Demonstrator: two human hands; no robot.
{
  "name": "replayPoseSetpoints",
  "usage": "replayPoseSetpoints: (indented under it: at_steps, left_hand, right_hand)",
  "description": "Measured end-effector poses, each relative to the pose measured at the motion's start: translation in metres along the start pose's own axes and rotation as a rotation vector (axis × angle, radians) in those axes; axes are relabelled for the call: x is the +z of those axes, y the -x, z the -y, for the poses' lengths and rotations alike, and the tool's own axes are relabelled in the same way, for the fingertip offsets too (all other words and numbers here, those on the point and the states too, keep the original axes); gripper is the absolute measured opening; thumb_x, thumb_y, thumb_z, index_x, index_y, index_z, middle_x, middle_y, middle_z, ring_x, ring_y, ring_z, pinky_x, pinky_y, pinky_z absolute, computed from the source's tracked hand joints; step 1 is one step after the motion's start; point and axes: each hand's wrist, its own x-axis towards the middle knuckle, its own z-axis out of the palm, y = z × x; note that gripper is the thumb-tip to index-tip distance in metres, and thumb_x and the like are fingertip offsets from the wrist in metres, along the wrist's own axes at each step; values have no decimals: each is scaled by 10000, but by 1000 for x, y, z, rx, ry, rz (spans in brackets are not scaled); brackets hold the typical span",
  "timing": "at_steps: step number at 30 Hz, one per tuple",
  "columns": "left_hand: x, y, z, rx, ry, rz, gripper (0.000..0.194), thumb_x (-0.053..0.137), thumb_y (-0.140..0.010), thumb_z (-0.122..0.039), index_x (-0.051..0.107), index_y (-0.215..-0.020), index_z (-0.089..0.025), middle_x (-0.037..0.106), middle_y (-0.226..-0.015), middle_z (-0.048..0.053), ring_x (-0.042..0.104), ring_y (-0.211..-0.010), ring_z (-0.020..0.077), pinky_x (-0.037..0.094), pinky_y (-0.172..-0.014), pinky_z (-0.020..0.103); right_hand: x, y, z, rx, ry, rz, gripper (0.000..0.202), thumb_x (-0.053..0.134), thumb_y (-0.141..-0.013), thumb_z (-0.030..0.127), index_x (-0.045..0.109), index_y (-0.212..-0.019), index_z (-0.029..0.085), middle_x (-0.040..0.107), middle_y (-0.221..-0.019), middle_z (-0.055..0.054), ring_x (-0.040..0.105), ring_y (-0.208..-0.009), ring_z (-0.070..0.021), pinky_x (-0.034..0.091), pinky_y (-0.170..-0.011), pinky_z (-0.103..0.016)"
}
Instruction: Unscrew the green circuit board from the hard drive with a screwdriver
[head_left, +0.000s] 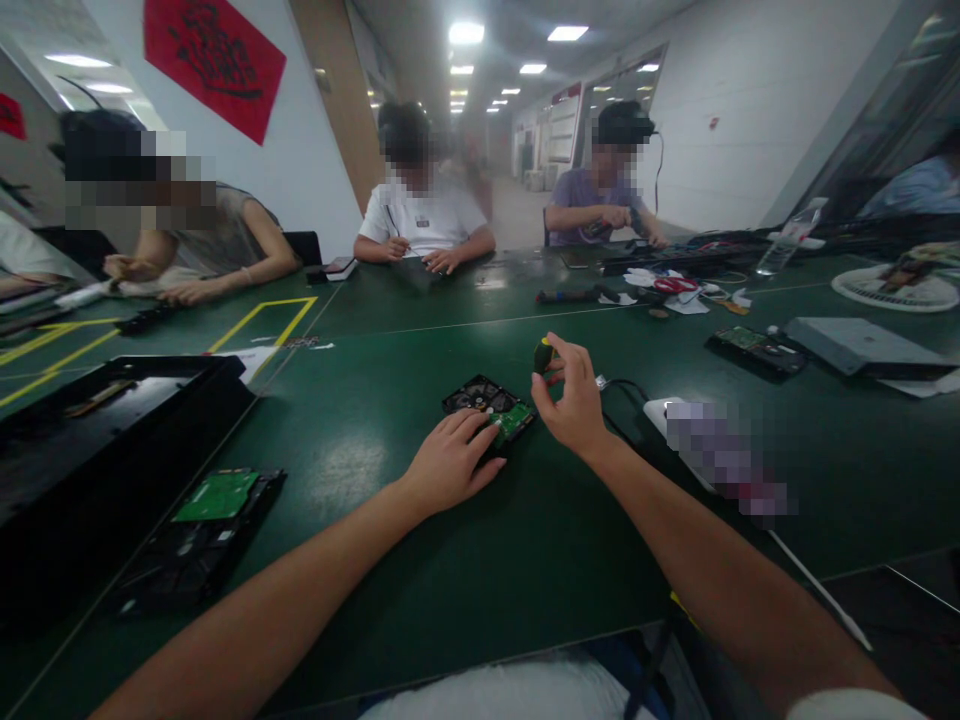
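A hard drive with a green circuit board (514, 420) lies on the green table in front of me. My left hand (454, 455) rests on its near left edge, fingers spread over the board. Just right of and above the drive, my right hand (571, 395) pinches a small screwdriver with a dark handle and yellow top (543, 354) between thumb and fingers. The screwdriver's shaft and tip cannot be made out.
Another hard drive (217, 497) and a black case (247, 385) lie left. A white phone (679, 440) with a cable is right; farther right sit a third drive (757, 350), a grey metal box (862, 345) and a bottle (791, 240). Several people sit across the table.
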Motion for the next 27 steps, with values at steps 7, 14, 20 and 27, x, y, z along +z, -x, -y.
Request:
replayPoseSetpoints:
  at_steps: [7,14,20,27]
  left_hand:
    - [-2,-1,-1,18,12,45,581,540,-1024,-564,543,-1505,-238,544,-1434,175,500,-1376,371,460,-1142,583]
    - [-5,-2,-2,38,7,50,555,511,-1040,-551,577,-1474,-211,550,-1404,184,499,-1365,367,467,-1137,571]
    - [-7,-3,-3,58,33,31,496,523,-1044,-506,601,-1436,-211,586,-1363,169,540,-1323,344,478,-1134,554]
    - [-7,-3,-4,53,51,7,459,537,-1039,-491,624,-1394,-214,595,-1369,165,549,-1319,339,477,-1137,556]
  right_hand:
    - [-1,0,3,7,-7,11,630,594,-976,238,370,-1559,327,519,-1361,-127,666,-950,-216,668,-767,-415]
    - [-1,0,2,6,-1,6,627,597,-973,236,376,-1554,318,522,-1354,-122,657,-937,-206,661,-757,-398]
    - [-2,-1,3,6,-2,10,615,595,-979,255,375,-1550,316,529,-1345,-125,656,-929,-211,662,-754,-408]
    - [-2,-1,3,2,30,-14,594,637,-967,294,404,-1513,309,538,-1321,-120,643,-866,-199,650,-727,-411]
